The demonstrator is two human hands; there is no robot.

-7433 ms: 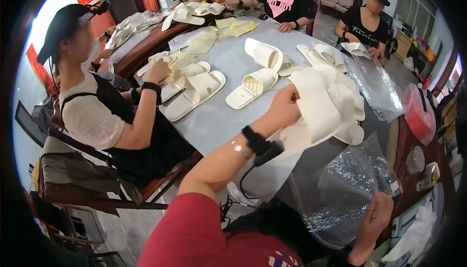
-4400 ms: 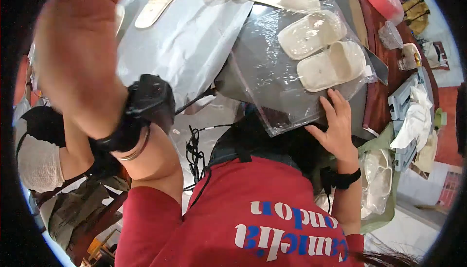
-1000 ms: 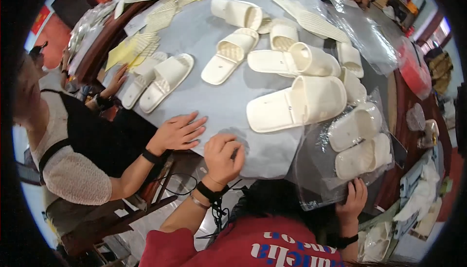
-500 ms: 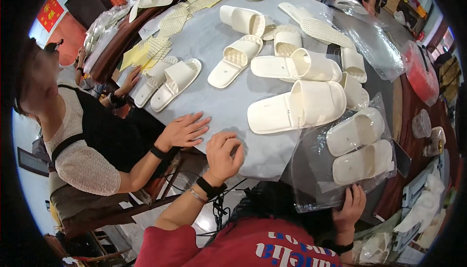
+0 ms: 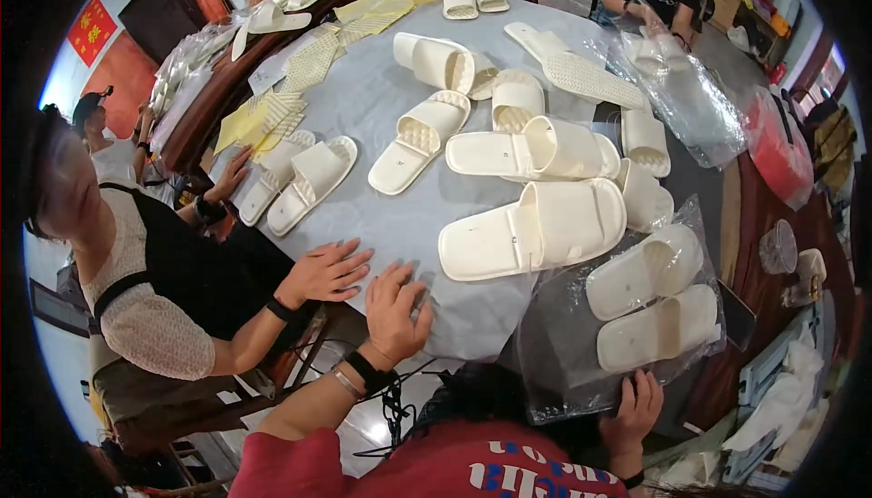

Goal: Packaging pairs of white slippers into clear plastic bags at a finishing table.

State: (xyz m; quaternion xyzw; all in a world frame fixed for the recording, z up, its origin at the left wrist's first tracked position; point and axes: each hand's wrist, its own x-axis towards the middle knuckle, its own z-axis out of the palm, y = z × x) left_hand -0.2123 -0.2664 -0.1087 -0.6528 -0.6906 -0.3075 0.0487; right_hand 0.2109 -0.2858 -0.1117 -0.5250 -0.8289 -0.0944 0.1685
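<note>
Clear plastic bag (image 5: 581,353) with two cream slippers (image 5: 649,303) inside hangs off the table edge just above my right hand (image 5: 633,407), whose fingers pinch its lower edge. My left hand (image 5: 395,303) lies flat, fingers spread, holding nothing, on the grey table (image 5: 381,108); another person's hand (image 5: 325,271) rests just beside it.

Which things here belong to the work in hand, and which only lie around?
In hand:
- right hand holds the clear bag
- two cream slippers inside it
- left hand flat on the grey table

Lying about:
- loose slippers
- yellow insoles
- red bag
</note>
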